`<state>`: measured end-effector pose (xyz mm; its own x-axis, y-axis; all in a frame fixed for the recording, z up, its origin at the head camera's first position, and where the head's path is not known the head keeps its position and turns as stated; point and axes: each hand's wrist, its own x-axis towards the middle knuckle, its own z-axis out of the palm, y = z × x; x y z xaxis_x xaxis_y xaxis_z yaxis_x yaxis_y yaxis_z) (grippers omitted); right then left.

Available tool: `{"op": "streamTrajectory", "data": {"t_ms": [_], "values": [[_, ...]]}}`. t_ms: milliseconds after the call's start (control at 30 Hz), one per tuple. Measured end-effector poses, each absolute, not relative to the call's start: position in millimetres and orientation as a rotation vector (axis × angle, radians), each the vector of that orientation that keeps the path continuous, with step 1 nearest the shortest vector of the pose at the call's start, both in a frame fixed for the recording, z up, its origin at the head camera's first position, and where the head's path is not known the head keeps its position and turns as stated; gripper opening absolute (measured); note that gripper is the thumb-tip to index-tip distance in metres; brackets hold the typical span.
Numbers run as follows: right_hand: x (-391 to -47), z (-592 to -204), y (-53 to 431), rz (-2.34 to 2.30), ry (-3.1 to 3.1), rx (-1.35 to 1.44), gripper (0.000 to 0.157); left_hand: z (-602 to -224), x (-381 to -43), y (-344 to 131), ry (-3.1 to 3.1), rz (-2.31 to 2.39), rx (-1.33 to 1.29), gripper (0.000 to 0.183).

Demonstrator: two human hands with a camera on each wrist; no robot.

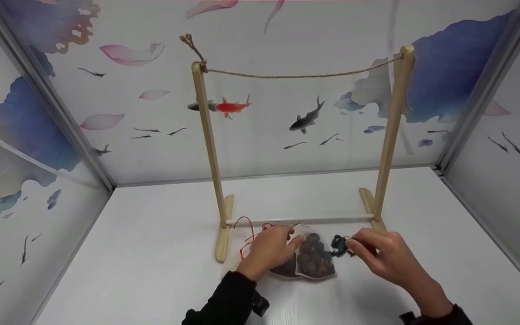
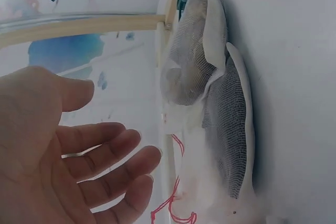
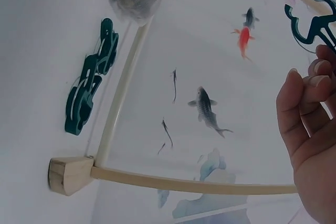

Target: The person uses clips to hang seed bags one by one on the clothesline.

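Observation:
My right hand [image 1: 388, 255] pinches a dark green plastic clip [image 3: 315, 27] between thumb and fingers, lifted above the table. More clips of the same green [image 3: 84, 98] lie on the table beside the white crossbar. To their left, a white mesh drawstring bag [image 1: 315, 255] holds several round brown things. A second mesh bag [image 2: 228, 129] with dark contents lies partly beneath it. My left hand [image 1: 271, 248] hovers by the bags with fingers loosely bent and nothing in its grasp. Red drawstrings [image 1: 250, 225] stick out behind that hand, which hides part of the bags.
Behind the bags stands a wooden frame with a left post [image 1: 209, 144], a right post [image 1: 393, 135] and a white crossbar [image 1: 305, 220]. A thin rope [image 1: 305, 76] spans the post tops, sagging slightly. Printed panels enclose the white table [image 1: 129, 253] at back and sides.

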<state>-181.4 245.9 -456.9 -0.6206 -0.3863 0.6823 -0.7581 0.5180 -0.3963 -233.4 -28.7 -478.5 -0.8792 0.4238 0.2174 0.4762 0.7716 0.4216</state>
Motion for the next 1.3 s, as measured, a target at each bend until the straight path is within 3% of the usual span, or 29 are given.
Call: {"op": "streamTrajectory", "data": {"t_ms": [400, 800, 1300], "values": [[-186, -462, 253, 0.936, -2.254, 0.937, 0.034, -488, -261, -7, -3.027, -0.626, -0.683, 0.031], [-197, -469, 257, 0.944, -2.263, 0.950, 0.033, -494, -265, 7, -3.112, -0.966, -0.495, 0.042], [-198, -467, 260, 0.894, -2.312, 0.955, 0.031, -497, -271, 1, -2.894, -1.280, -0.603, 0.012]]}}
